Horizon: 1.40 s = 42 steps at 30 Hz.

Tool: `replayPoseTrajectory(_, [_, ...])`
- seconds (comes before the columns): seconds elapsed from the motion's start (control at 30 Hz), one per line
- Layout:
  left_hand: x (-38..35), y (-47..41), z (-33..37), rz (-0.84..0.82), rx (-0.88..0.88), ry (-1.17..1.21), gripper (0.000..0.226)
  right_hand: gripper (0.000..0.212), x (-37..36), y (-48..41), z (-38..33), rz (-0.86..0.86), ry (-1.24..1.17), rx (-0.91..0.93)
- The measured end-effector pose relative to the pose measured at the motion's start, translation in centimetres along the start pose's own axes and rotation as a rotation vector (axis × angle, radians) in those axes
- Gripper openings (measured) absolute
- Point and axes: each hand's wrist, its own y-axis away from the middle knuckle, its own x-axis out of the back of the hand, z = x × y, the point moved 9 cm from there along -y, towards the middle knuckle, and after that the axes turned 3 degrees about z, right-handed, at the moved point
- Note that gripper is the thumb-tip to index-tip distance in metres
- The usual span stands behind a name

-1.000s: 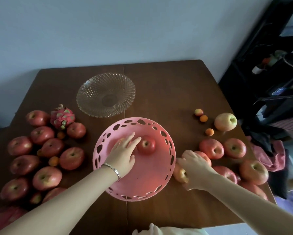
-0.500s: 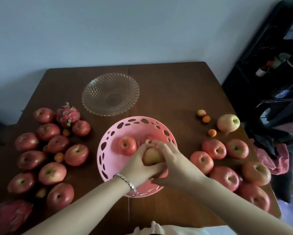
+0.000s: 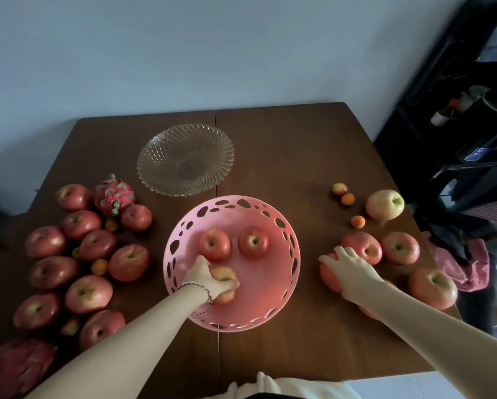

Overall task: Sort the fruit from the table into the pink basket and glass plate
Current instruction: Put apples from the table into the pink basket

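The pink basket [image 3: 289, 272] stands mid-table and holds two red apples [image 3: 215, 245] [image 3: 253, 242] side by side. My left hand [image 3: 205, 279] is inside the basket, fingers closed over a yellowish apple [image 3: 223, 274] resting on the basket floor. My right hand [image 3: 349, 269] lies on a red apple [image 3: 329, 276] on the table, right of the basket, fingers curled around it. The glass plate [image 3: 185, 159] sits behind the basket with nothing in it.
Several red apples [image 3: 129, 262], small orange fruits and a dragon fruit [image 3: 114, 194] crowd the left side. More apples [image 3: 400, 248], a pale apple [image 3: 384, 204] and small orange fruits [image 3: 357, 221] lie at right. A dark shelf stands beyond the right edge.
My right hand passed the yellowish apple to my left hand over the basket, then went back right onto a red apple. My left hand lowered the apple to the basket floor.
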Motion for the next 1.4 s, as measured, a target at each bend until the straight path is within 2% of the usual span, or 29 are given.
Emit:
replayPoseTrajectory(0.1, [0.0, -0.2, -0.2, 0.030, -0.010, 0.001, 0.065, 0.085, 0.9, 0.2, 0.1, 0.048, -0.013, -0.001])
replayPoseTrajectory(0.17, [-0.1, -0.1, -0.2, 0.036, -0.032, -0.025, 0.063, 0.086, 2.7, 0.7, 0.4, 0.127, -0.116, -0.045])
replayPoseTrajectory(0.23, [0.0, -0.1, -0.1, 0.056, -0.046, -0.048, 0.065, 0.085, 5.5, 1.5, 0.3, 0.263, -0.293, -0.072])
replayPoseTrajectory(0.33, [0.4, 0.4, -0.1, 0.109, -0.046, -0.135, 0.074, 0.085, 8.9, 2.3, -1.4, 0.434, -0.670, 0.024])
replayPoseTrajectory(0.43, [0.3, 0.6, 0.2, 0.107, -0.081, -0.146, 0.072, 0.092, 9.4, 2.5, -4.8, 0.424, -0.953, 0.136])
replayPoseTrajectory(0.53, [0.5, 0.4, -0.1, 0.086, -0.060, 0.033, 0.066, 0.088, 8.3, 2.5, -7.6, 0.377, -1.079, 0.172])
replayPoseTrajectory(0.6, [0.7, 0.4, -0.4, 0.087, -0.047, 0.156, 0.079, 0.084, 7.1, 2.3, -8.7, 0.303, -1.187, 0.142])
replayPoseTrajectory(0.7, [0.7, 0.2, -0.5, 0.075, -0.071, 0.178, 0.107, 0.082, 5.1, 1.7, -10.3, 0.098, -1.433, 0.085])
replayPoseTrajectory(0.83, [0.6, 0.3, 0.3, 0.041, -0.159, 0.175, 0.113, 0.078, 3.1, 1.9, -13.0, -0.224, -1.793, 0.018])
replayPoseTrajectory(0.9, [0.5, 0.2, 0.3, 0.019, -0.160, 0.171, 0.114, 0.066, 2.3, 2.2, -14.4, -0.396, -2.000, -0.036])
replayPoseTrajectory(1.0, [0.2, -0.1, 0.0, 0.006, -0.157, 0.212, 0.117, 0.051, 0.3, 1.6, -14.7, -0.602, -2.188, -0.362])
replayPoseTrajectory(1.07, [0.2, -0.1, 0.0, 0.013, -0.153, 0.219, 0.118, 0.052, -0.7, 1.2, -14.3, -0.690, -2.137, -0.575])
replayPoseTrajectory(1.17, [0.2, -0.2, -0.1, 0.020, -0.152, 0.197, 0.117, 0.060, -2.2, 0.3, -13.6, -0.699, -1.962, -0.757])
replayPoseTrajectory(1.3, [0.2, -0.2, -0.2, 0.029, -0.154, 0.160, 0.116, 0.075, -4.1, -1.0, -13.8, -0.724, -1.861, -0.855])
replayPoseTrajectory(1.4, [0.2, -0.2, -0.3, 0.024, -0.147, 0.150, 0.118, 0.070, -4.6, -1.3, -14.0, -0.721, -1.845, -0.875])
